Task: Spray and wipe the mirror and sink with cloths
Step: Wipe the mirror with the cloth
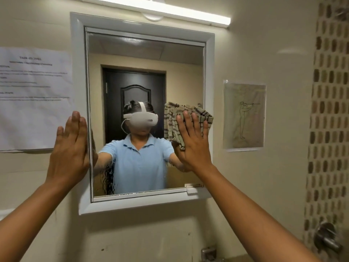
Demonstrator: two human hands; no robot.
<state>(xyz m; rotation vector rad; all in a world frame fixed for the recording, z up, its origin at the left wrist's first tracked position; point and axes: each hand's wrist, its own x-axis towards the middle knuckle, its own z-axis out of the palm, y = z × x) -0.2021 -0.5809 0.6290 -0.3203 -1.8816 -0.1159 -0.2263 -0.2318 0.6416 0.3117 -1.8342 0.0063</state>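
The mirror (145, 59) hangs on the wall in a white frame (78, 72). My right hand (194, 140) lies flat over a beige cloth (188, 112) with dark stripes and presses it against the glass at the mirror's right edge. My left hand (69, 146) rests flat with fingers together on the frame's left side, holding nothing. Wet streaks and droplets show on the lower left of the glass (107, 178). The sink and any spray bottle are out of view.
A printed paper sheet (34, 97) is taped left of the mirror, a laminated drawing (243, 115) to its right. A tube light (160, 8) runs above. A mosaic tile strip (328, 110) and a metal wall fitting (326, 237) sit far right.
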